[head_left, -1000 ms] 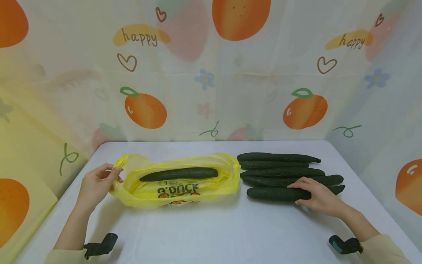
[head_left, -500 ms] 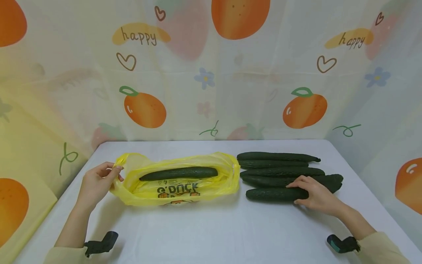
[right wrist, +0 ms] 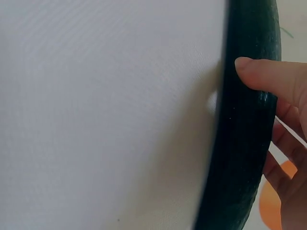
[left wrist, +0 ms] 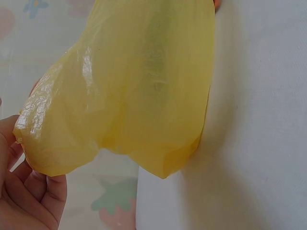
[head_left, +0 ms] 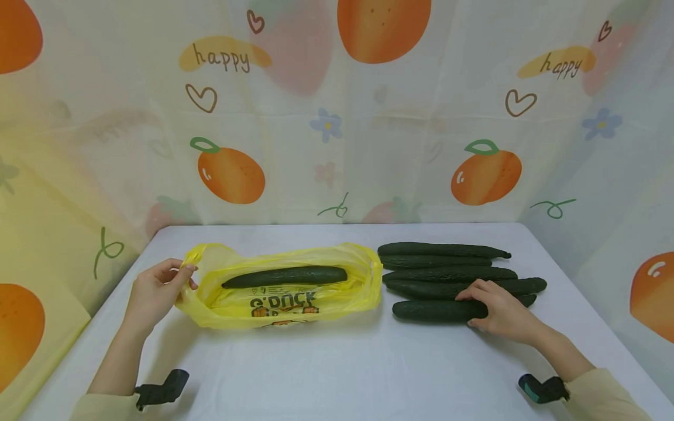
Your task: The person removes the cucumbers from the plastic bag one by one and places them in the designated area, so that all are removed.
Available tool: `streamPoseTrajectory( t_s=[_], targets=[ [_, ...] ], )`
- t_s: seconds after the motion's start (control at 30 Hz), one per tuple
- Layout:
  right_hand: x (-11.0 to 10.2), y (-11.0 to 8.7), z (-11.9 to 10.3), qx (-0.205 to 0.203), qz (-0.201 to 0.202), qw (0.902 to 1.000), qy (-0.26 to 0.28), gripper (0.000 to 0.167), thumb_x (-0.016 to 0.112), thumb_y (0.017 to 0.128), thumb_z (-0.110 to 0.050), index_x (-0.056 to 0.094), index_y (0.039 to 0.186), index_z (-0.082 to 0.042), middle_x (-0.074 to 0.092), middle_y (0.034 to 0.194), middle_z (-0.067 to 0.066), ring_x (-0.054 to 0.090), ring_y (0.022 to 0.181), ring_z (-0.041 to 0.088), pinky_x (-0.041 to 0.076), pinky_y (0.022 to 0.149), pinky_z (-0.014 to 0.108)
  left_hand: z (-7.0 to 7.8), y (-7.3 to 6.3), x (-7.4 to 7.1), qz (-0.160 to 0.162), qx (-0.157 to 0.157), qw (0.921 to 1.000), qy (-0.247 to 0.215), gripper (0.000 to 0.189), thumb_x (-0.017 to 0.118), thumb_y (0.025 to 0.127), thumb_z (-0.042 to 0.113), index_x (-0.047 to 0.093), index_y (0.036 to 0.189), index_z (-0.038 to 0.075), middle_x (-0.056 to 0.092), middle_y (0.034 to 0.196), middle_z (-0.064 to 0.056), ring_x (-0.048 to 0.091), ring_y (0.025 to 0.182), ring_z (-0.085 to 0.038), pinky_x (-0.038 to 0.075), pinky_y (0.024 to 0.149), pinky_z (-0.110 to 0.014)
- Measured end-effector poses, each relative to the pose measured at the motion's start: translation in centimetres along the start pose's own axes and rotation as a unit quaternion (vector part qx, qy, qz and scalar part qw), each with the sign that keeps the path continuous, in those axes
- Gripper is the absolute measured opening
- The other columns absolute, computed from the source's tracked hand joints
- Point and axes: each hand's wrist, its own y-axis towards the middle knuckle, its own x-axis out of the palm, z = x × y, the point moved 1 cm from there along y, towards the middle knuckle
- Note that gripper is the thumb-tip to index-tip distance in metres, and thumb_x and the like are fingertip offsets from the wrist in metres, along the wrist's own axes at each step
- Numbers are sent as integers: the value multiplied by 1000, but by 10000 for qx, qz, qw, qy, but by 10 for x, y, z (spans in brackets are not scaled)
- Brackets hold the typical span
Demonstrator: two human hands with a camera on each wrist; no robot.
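Observation:
My left hand [head_left: 158, 291] pinches the left end of a yellow plastic bag [head_left: 363, 292], whose mouth gapes upward. Inside the bag lies one dark green cucumber [head_left: 286, 276], above printed lettering. In the left wrist view the bag's thin film [left wrist: 144, 96] stretches away from the curled fingers. On the right, my right hand [head_left: 502, 313] grips the nearest cucumber [head_left: 432, 311] of a group, thumb on the near side and fingers over the far side. The right wrist view shows the thumb pressed on this cucumber [right wrist: 240, 134]; its far end is partly covered by the hand in the head view.
Several more cucumbers [head_left: 447, 273] lie side by side behind the gripped one, close to the bag's right end. All rest on a white-covered table [head_left: 337, 368]. A fruit-printed curtain [head_left: 389, 146] hangs behind and along both sides.
The right hand has shifted slightly left along the nearest cucumber, its grip kept. The left hand, bag and cucumber inside it stay nearly where they were.

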Motion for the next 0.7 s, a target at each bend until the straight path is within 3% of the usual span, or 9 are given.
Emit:
streamPoseTrajectory(
  t_s=[0.47,0.7],
  targets=[
    [-4,-4,-3,-255,177,9995,-82,48,81,62,-5,63,105,-17,55,97,-9,52,88,12,47,69,33,-1,0,1,21,6,10000,3,38,54,92,37,61,100,1,63,64,7,54,54,-9,48,50,-21],
    [-13,2,-6,-253,188,9995,78,45,79,68,-8,62,110,-14,59,102,-7,55,94,13,48,76,35,-2,-1,2,37,40,10000,-38,37,54,92,36,61,100,0,63,64,6,54,55,-8,48,50,-21]
  ],
)
